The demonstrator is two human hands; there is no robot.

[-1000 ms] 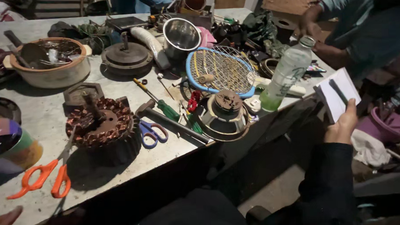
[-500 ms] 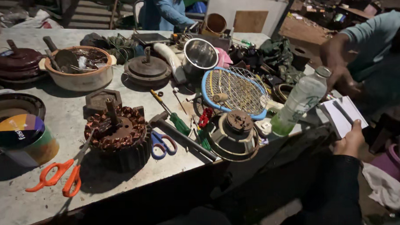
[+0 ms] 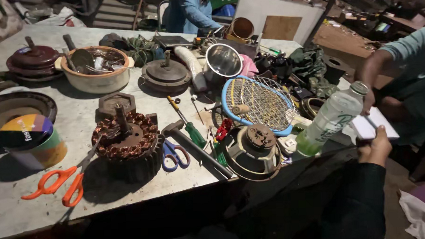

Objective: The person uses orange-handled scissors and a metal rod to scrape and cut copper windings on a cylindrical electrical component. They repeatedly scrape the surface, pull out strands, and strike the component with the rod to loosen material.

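My right hand has its fingers closed on a white notepad, off the desk edge; my left hand is out of view. A plastic bottle stands just left of the fingers. I judge I'm holding the notepad to read; steadiness matters.

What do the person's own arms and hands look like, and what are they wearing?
Only the right hand shows. It is bare: no glove, and no ring or watch that I can make out. A long dark sleeve, black or nearly so, covers the arm down to the wrist. The cloth looks plain, without stripes or marks. The left hand is out of view.
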